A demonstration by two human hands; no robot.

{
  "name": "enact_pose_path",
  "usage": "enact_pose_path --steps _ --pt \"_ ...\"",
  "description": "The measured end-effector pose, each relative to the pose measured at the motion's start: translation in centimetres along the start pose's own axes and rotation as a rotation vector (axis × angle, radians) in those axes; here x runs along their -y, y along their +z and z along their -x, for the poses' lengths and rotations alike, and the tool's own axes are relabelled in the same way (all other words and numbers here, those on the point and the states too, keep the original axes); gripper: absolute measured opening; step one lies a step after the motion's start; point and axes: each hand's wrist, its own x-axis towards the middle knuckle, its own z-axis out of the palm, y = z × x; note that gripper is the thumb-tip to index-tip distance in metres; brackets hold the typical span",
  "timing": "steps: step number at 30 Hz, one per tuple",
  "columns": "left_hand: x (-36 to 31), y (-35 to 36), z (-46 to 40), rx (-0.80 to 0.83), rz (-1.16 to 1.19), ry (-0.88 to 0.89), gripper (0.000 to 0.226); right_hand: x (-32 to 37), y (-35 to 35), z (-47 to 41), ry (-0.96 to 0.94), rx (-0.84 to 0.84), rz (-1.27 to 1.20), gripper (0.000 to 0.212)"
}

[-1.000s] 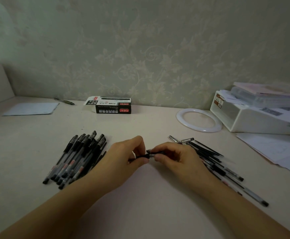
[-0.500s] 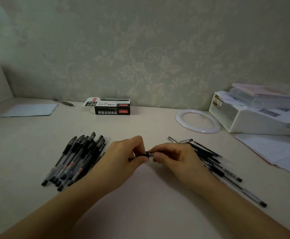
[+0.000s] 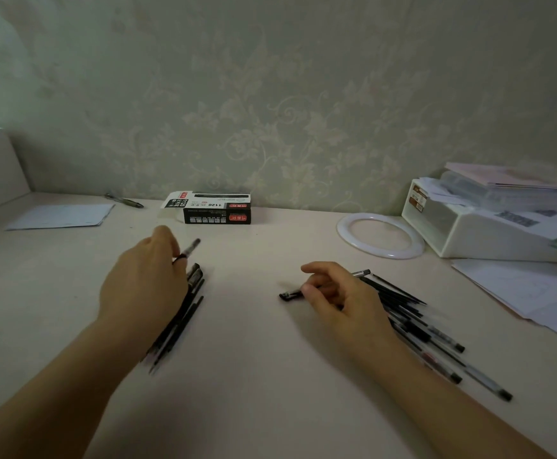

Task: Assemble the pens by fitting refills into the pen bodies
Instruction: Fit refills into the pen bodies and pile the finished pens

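My left hand (image 3: 144,283) grips an assembled pen (image 3: 189,249); its end sticks out past my fingers toward the back. The hand hovers over the pile of finished black pens (image 3: 184,313) on the left and covers most of it. My right hand (image 3: 336,298) is on the right side of the table with its fingers curled, pinching a short black pen part (image 3: 289,295) that points left. Behind and beneath that hand lies the heap of loose refills and pen bodies (image 3: 416,323), which fans out to the right.
A black pen box (image 3: 217,214) lies at the back by the wall. To its right are a white ring (image 3: 346,223) and a white storage box (image 3: 489,236) stacked with papers. Loose sheets (image 3: 529,289) lie at the right, a paper (image 3: 61,216) and a single pen (image 3: 125,201) at the back left.
My hands, joined at the table's middle on one pen, have parted. The left carried the pen left and back over the finished pile; the right drew rightward to the loose heap.
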Motion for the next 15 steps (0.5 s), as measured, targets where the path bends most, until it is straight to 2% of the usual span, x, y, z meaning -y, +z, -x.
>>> enact_pose_path --steps 8,15 --pt "1.0 0.7 0.0 0.189 -0.117 -0.069 0.009 -0.2 -1.3 -0.1 -0.076 -0.099 0.335 0.010" --pt "0.6 0.6 0.2 0.205 -0.130 -0.064 0.010 -0.2 -2.6 0.1 -0.007 -0.061 0.607 0.008"
